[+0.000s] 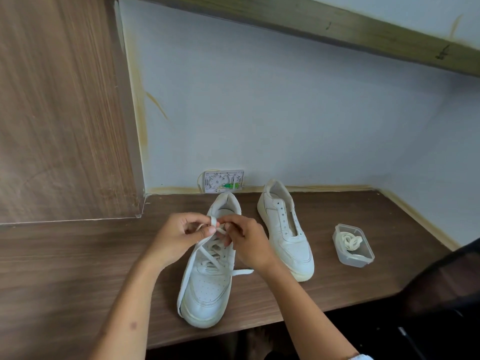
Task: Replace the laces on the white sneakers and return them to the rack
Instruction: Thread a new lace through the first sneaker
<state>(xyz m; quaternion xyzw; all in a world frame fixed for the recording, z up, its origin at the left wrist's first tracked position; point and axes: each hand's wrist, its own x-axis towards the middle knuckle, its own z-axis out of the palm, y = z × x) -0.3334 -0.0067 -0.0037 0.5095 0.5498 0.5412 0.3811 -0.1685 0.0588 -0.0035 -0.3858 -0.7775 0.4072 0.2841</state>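
A white sneaker [207, 287] lies on the brown wooden table [65, 268], toe toward me, with a white lace [211, 255] threaded through its eyelets. My left hand [179, 237] pinches one part of the lace above the tongue. My right hand [246, 242] pinches the lace close beside it. One loose lace end [242, 272] trails out to the right of the shoe, and another runs down its left side. A second white sneaker [285, 229] stands to the right with bare eyelets and no lace.
A small clear plastic tub [363, 257] holding a coiled white lace sits right of the second sneaker. A white wall box [224, 181] is mounted at the table's back edge. A wooden cabinet side [59, 107] rises at left. Dark fabric [446, 279] covers the right corner.
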